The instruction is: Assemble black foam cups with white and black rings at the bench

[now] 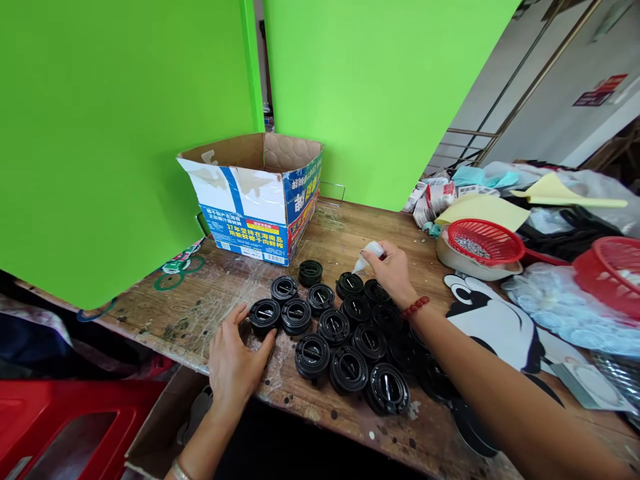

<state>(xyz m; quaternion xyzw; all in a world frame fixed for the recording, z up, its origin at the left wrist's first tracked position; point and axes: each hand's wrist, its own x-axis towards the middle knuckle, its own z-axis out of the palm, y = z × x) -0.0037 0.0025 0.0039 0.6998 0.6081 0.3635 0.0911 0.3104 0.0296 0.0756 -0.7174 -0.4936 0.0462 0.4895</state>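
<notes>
A scratched bench (373, 223) and red basket (506, 241) of parts (469, 249) suggest a workshop.

Head cam is looking forward and down across the worktable (370, 230) from its near edge, sitting close above left hand (234, 357) and right hand (393, 270), facing green panels (360, 87) at the back.

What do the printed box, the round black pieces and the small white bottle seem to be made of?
The printed box looks like cardboard with a fairly glossy print; its inside is bare brown. The round black pieces are probably shiny plastic, given sharp highlights and moulded rings. The small white bottle seems smooth plastic, perhaps slightly translucent, though it is partly hidden.
</notes>
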